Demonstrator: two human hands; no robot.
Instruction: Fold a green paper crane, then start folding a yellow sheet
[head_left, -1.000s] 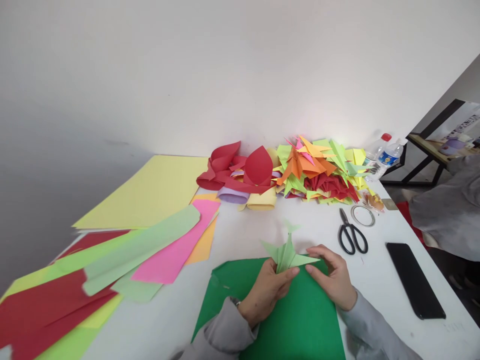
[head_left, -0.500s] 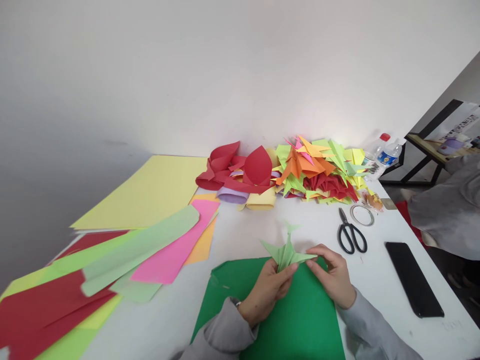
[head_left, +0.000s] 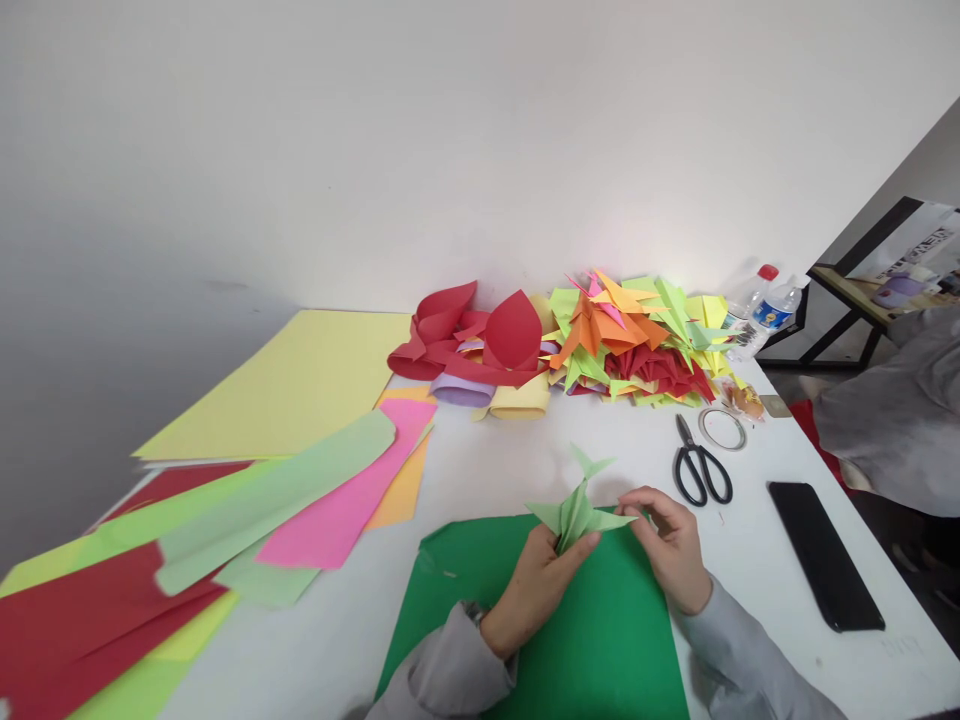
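Note:
A pale green folded paper crane [head_left: 579, 506] is held just above a dark green sheet [head_left: 555, 640] on the white table [head_left: 495, 455]. My left hand [head_left: 536, 585] pinches the crane's body from below, fingers closed on it. My right hand [head_left: 670, 545] is curled at the crane's right wing tip, fingertips pinching it. Both sleeves are grey.
Loose coloured sheets [head_left: 225, 500] spread over the left of the table. A pile of folded paper shapes [head_left: 592, 345] lies at the back. Black scissors [head_left: 699, 465], a tape ring [head_left: 723, 428], a black phone [head_left: 823, 555] and plastic bottles [head_left: 765, 305] sit right. Another person's grey sleeve [head_left: 900, 420] is at the right edge.
The crane's neck has tipped a little to the right and the right hand's fingers have curled tighter at the wing tip. The view has shifted slightly.

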